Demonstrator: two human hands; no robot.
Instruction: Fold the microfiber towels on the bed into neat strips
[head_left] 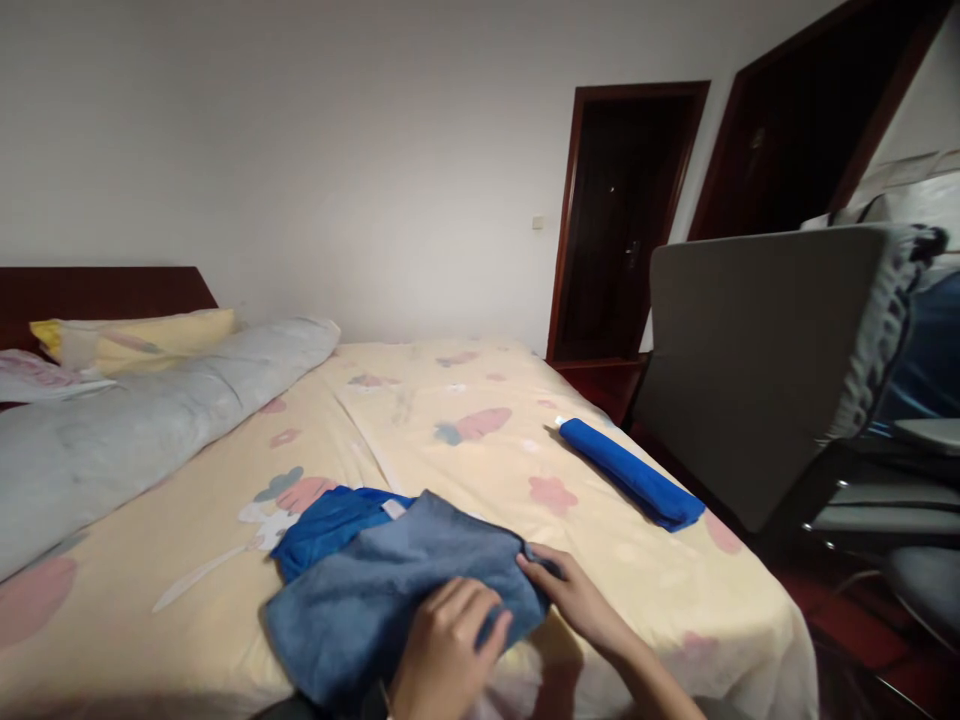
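A grey-blue cloth (pixel 405 560) lies spread and wrinkled at the near edge of the bed. Beneath its far left side a bright blue fabric (pixel 330 525) shows, with a small white tag between the two. My right hand (pixel 570 590) pinches the cloth's right edge between thumb and fingers. Over the front of the same cloth is my left hand (pixel 454 650), its fingers loosely bent and the thumb apart; the fingertips touch or hover just above the fabric, I cannot tell which. Farther right a blue folded cloth bundle (pixel 630 475) rests by itself, long and narrow, with a white tip.
The bed carries a pale yellow patterned sheet (pixel 420 420). A long grey rolled quilt (pixel 172 410) and a yellow pillow (pixel 165 340) lie on the left by the headboard (pixel 105 290). Right of the bed stand an upright grey board (pixel 757 350) and a chair (pixel 922 580); a dark door (pixel 630 220) is behind.
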